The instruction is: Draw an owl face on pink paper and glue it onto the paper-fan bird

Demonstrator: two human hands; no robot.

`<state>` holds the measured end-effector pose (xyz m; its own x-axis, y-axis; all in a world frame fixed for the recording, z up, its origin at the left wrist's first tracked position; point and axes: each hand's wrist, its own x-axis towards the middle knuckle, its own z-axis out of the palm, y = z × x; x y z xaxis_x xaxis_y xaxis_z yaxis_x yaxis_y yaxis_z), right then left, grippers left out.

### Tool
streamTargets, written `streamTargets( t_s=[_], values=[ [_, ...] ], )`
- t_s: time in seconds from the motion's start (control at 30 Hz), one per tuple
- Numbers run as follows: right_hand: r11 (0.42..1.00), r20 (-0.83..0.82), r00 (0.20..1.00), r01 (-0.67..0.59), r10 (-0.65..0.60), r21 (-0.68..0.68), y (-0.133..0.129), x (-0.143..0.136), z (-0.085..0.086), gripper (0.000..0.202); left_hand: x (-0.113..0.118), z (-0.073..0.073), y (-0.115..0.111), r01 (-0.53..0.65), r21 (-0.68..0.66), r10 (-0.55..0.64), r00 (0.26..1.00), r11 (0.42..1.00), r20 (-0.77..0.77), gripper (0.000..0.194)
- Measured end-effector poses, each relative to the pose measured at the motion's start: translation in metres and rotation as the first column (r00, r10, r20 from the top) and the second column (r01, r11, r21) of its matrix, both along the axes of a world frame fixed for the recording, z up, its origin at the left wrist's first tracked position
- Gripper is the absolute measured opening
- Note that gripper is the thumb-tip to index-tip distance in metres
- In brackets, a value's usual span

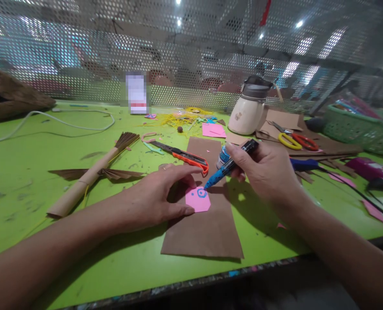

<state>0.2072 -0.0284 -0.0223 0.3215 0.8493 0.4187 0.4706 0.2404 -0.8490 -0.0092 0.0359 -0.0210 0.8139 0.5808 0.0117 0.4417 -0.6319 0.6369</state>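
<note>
Green table filled most of the pic's lower half, w/ a perforated metal screen across the top. Brown paper strip lay flat on it, running from pic ctr down to lower ctr. Rolled brown paper tube, w/ folded fans at its far end & across its middle, lay at ctr L. Green basket stood at the R edge, upper part.

L hand, just L of ctr, was half open: thumb on the pink card's lower L edge, index finger arched over toward its top edge. R hand, R of ctr, was closed round a marker, thumb & fingers pinching the barrel.

Off-white bottle w/ grey lid stood upper R of ctr. Orange utility knife lay nr pic ctr, its handle end over the strip. Scissors, one yellow & one red handle, lay upper R. Blue marker, black at the back end, pointed down-L, tip at the card; contact hard to tell. Pink card lay on the strip, just below ctr, btwn both hands, w/ a blue ring & dot on it.
</note>
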Motion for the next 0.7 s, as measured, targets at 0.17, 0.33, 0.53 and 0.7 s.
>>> streamTargets(
  t_s=[0.17, 0.33, 0.53, 0.7],
  values=[
    [1.000, -0.005, 1.000, 0.001, -0.001, 0.018, 0.0000, -0.0016, 0.0006, 0.040, -0.0008, -0.0004, 0.0002, 0.001, 0.020, 0.000, 1.000, 1.000, -0.014, 0.045],
    [0.999, 0.056, 0.998, -0.035, 0.035, 0.012, -0.0015, -0.0032, 0.0007, 0.038, 0.0011, -0.0006, 0.0001, 0.008, 0.021, -0.008, 1.000, 1.000, -0.005, 0.044],
    [0.999, 0.085, 0.996, -0.035, 0.036, -0.011, -0.0022, -0.0013, 0.0016, 0.037, 0.0007, 0.0003, -0.0006, 0.002, 0.024, -0.002, 1.000, 1.000, -0.010, 0.046],
    [1.000, 0.078, 0.997, -0.022, 0.022, -0.008, -0.0019, -0.0001, 0.0020, 0.036, 0.0006, 0.0006, -0.0007, 0.000, 0.012, 0.001, 1.000, 1.000, -0.016, 0.042]
  ],
)
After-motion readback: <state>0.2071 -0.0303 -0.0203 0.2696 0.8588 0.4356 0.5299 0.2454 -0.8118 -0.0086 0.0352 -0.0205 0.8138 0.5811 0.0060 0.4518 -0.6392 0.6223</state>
